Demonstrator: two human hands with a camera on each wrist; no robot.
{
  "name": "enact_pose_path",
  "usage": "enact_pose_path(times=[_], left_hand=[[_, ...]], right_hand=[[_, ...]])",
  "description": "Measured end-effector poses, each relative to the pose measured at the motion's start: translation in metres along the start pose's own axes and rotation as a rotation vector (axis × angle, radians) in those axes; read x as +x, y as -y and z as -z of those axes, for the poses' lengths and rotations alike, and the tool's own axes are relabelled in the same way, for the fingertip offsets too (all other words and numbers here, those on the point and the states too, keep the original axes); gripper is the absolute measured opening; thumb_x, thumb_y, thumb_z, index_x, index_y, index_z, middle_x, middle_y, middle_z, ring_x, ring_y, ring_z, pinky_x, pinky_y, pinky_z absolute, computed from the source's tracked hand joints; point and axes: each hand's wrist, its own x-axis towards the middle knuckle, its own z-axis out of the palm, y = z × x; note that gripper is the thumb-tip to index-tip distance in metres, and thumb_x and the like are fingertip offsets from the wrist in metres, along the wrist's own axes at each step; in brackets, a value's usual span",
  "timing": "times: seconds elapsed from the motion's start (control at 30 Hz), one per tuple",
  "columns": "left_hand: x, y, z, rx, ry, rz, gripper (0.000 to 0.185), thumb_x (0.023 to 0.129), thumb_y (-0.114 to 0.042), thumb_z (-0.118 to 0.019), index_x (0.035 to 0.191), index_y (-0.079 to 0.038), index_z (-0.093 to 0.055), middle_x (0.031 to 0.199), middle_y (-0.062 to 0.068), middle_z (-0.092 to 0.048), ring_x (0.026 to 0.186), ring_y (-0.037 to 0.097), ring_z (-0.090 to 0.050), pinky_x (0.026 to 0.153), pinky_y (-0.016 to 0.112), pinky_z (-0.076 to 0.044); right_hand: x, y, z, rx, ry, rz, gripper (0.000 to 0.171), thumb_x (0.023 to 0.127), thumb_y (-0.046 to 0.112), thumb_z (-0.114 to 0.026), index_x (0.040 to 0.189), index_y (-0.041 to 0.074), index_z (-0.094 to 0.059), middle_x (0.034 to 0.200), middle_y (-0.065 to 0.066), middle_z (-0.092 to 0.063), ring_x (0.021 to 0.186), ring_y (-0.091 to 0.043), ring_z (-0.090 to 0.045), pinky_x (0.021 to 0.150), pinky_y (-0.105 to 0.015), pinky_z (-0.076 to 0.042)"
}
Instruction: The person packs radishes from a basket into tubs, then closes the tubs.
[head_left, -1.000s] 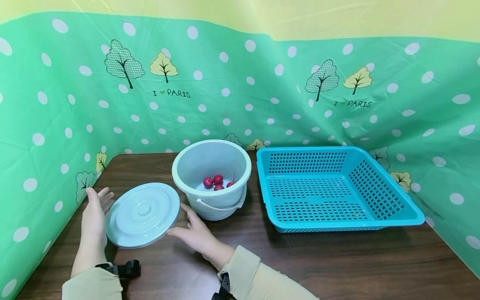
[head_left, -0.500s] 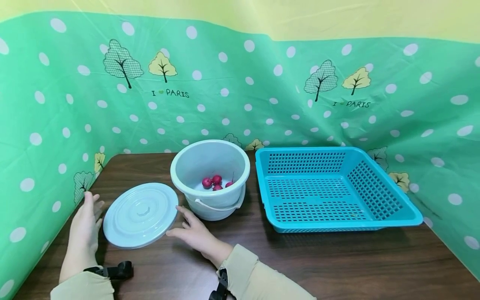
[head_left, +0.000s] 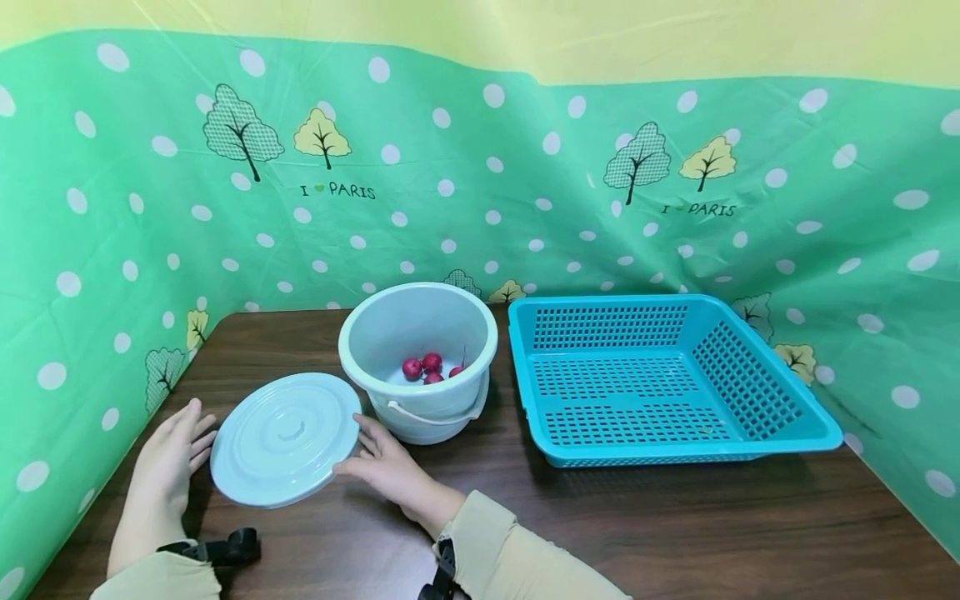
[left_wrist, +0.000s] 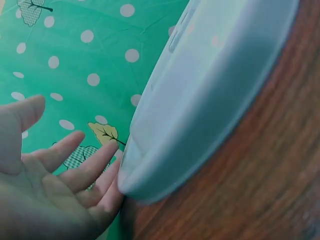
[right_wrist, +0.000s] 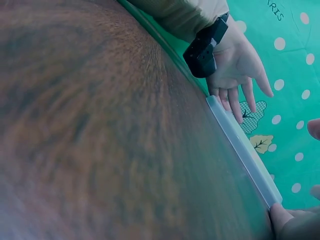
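Note:
A pale blue round lid (head_left: 281, 442) with a small grip at its centre lies low over the wooden table, left of a matching bucket (head_left: 420, 408). Several red radishes (head_left: 412, 369) lie inside the bucket. My left hand (head_left: 165, 467) is at the lid's left edge, palm turned inward, its fingers spread loosely; in the left wrist view the fingertips reach the rim. On the opposite side, my right hand (head_left: 390, 471) touches the rim with thumb and forefinger apart. A fingertip (right_wrist: 280, 216) meets the lid's end in the right wrist view.
A blue perforated basket (head_left: 622, 417) stands to the right of the bucket. The bucket's white handle (head_left: 435, 420) hangs down in front. Behind the dark wooden table (head_left: 675, 533) hangs a green dotted cloth (head_left: 450, 183).
My left hand moves out left from the lid, then its fingers return close to the rim. The lid has shifted slightly right and toward me. My right hand stays at its edge.

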Motion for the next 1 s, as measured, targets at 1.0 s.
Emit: enact_pose_path(times=[1.0], left_hand=[[-0.008,-0.009,-0.017,-0.104,-0.089,0.057,0.073,0.097,-0.061,-0.041,0.159,-0.03,-0.016,0.165,0.001,-0.019,0.154,0.023,-0.01,0.124,0.041,-0.007]], right_hand=[[-0.01,0.008,-0.019,0.033,-0.053,-0.04,0.051,0.083,0.01,-0.071,0.131,0.016,-0.055,0.149,-0.006,-0.043,0.144,-0.025,-0.032,0.117,-0.05,-0.025]])
